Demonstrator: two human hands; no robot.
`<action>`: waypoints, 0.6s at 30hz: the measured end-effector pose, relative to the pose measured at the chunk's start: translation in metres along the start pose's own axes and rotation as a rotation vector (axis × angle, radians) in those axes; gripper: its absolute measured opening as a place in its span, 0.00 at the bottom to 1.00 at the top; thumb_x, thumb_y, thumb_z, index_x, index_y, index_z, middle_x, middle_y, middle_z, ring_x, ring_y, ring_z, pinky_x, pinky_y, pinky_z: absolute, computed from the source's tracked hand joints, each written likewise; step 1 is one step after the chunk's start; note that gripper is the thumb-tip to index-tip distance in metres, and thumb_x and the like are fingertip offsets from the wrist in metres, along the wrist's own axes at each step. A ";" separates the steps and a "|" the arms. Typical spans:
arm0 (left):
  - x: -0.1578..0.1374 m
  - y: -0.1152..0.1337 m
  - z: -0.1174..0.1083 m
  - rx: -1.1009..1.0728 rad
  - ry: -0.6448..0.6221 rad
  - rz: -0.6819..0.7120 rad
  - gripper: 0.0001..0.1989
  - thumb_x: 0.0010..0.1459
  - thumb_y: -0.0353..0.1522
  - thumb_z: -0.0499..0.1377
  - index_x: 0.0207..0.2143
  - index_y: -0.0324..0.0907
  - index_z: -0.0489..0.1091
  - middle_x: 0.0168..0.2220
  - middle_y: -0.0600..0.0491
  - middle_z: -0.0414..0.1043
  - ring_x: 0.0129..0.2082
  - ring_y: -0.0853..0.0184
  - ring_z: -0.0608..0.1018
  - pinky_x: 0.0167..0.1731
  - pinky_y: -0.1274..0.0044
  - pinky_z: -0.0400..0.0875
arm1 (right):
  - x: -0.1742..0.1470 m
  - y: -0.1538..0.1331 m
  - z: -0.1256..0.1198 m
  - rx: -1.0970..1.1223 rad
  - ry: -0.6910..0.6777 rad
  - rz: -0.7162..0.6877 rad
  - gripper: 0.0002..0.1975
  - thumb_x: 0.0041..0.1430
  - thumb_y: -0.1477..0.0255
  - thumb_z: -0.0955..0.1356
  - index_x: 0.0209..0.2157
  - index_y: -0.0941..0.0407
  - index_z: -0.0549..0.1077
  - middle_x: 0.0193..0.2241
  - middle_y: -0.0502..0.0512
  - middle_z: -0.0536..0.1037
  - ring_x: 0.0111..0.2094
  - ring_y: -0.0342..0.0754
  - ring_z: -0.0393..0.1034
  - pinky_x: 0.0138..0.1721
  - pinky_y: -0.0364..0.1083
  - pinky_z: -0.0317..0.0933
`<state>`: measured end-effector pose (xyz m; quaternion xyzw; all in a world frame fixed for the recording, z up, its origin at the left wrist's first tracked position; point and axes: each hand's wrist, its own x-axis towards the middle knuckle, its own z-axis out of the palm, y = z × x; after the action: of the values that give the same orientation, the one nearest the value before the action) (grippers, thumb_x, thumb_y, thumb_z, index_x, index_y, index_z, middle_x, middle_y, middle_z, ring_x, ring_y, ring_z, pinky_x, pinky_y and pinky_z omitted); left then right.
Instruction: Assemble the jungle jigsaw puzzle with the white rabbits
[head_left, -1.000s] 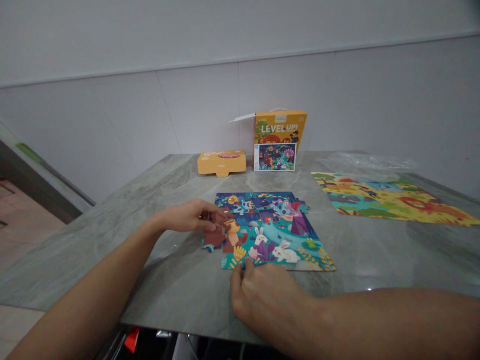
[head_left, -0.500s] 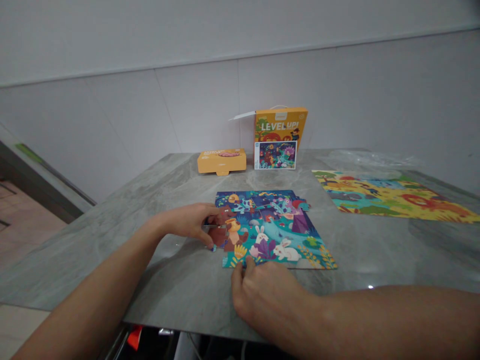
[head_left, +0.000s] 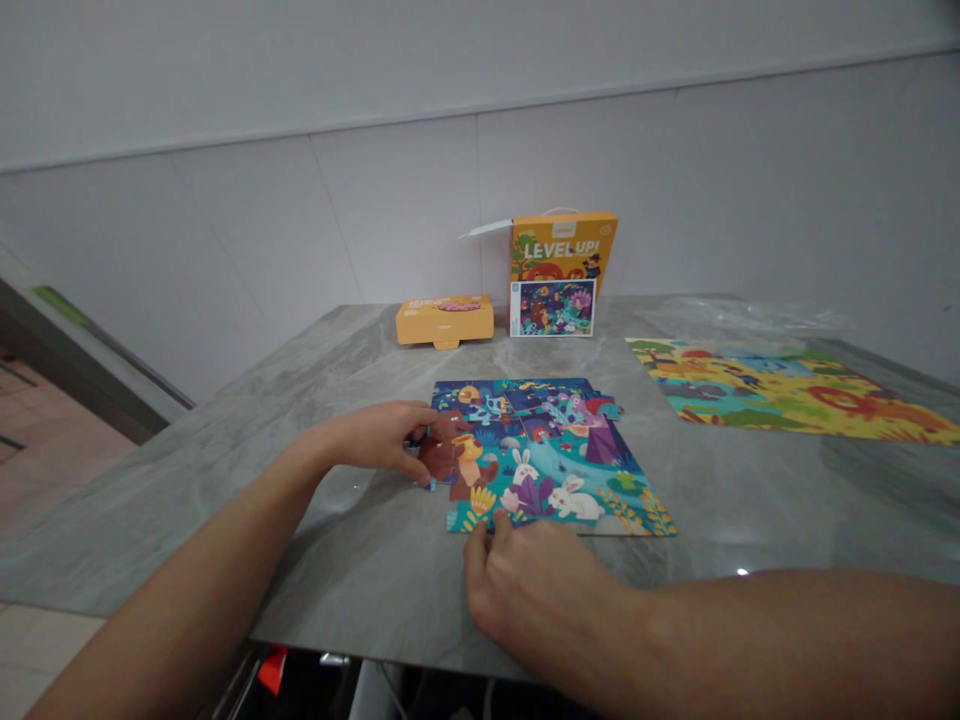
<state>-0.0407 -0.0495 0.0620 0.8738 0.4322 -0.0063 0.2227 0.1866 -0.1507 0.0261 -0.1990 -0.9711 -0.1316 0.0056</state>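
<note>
A mostly joined jigsaw puzzle [head_left: 555, 460], with rabbits, a bear and other animals in a night forest, lies flat on the grey table. At its left side, my left hand [head_left: 386, 437] has thumb and fingers closed round a brown puzzle piece [head_left: 436, 456] that meets the bear picture. The fingers partly cover this piece, so whether it sits fully in place cannot be seen. My right hand [head_left: 536, 580] is curled at the puzzle's near edge, fingertips touching the border below the pink flower; its other fingers are hidden underneath.
Behind the puzzle stand a yellow "LEVEL UP!" box [head_left: 562, 245], a picture card [head_left: 553, 308] leaning on it, and a low orange box [head_left: 445, 322]. To the right lie a yellow animal puzzle [head_left: 795, 390] and clear plastic wrap [head_left: 742, 318]. The table's front edge is close.
My left hand has shifted the brown piece slightly right and away from me, and the gap between it and the puzzle has narrowed. My right hand stays at the near edge.
</note>
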 end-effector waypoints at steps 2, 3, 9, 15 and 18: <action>0.000 0.000 0.000 0.001 -0.002 0.000 0.21 0.48 0.43 0.67 0.44 0.45 0.73 0.36 0.54 0.73 0.34 0.65 0.71 0.32 0.76 0.61 | 0.001 0.000 -0.002 0.004 -0.010 0.007 0.07 0.55 0.82 0.68 0.37 0.68 0.76 0.25 0.67 0.79 0.18 0.48 0.69 0.13 0.43 0.58; 0.000 0.000 0.000 0.004 0.002 0.002 0.21 0.48 0.43 0.67 0.43 0.45 0.73 0.36 0.54 0.73 0.34 0.65 0.71 0.31 0.77 0.61 | 0.001 0.000 -0.002 0.009 -0.012 0.008 0.07 0.55 0.81 0.68 0.37 0.68 0.76 0.25 0.67 0.79 0.18 0.47 0.69 0.13 0.43 0.57; 0.001 -0.005 0.002 -0.008 -0.005 0.094 0.17 0.51 0.44 0.66 0.41 0.44 0.75 0.34 0.55 0.72 0.32 0.68 0.71 0.31 0.78 0.60 | 0.000 -0.001 0.000 0.024 -0.001 0.007 0.08 0.56 0.82 0.68 0.38 0.68 0.76 0.26 0.67 0.79 0.20 0.48 0.70 0.14 0.43 0.58; -0.001 -0.008 0.003 -0.015 -0.011 0.037 0.17 0.50 0.43 0.67 0.40 0.44 0.76 0.29 0.57 0.72 0.27 0.70 0.69 0.26 0.79 0.58 | 0.002 0.001 -0.004 0.039 -0.046 0.007 0.09 0.54 0.83 0.67 0.37 0.66 0.76 0.27 0.67 0.80 0.20 0.49 0.71 0.13 0.44 0.59; -0.001 -0.004 0.005 -0.051 -0.022 0.092 0.13 0.51 0.40 0.66 0.37 0.42 0.76 0.30 0.56 0.74 0.27 0.70 0.71 0.26 0.80 0.59 | 0.002 0.001 -0.004 0.041 -0.042 -0.007 0.08 0.54 0.83 0.67 0.36 0.66 0.76 0.27 0.67 0.80 0.20 0.50 0.71 0.13 0.45 0.59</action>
<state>-0.0434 -0.0497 0.0563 0.8868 0.3890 0.0053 0.2496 0.1848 -0.1504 0.0304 -0.1983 -0.9742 -0.1076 -0.0114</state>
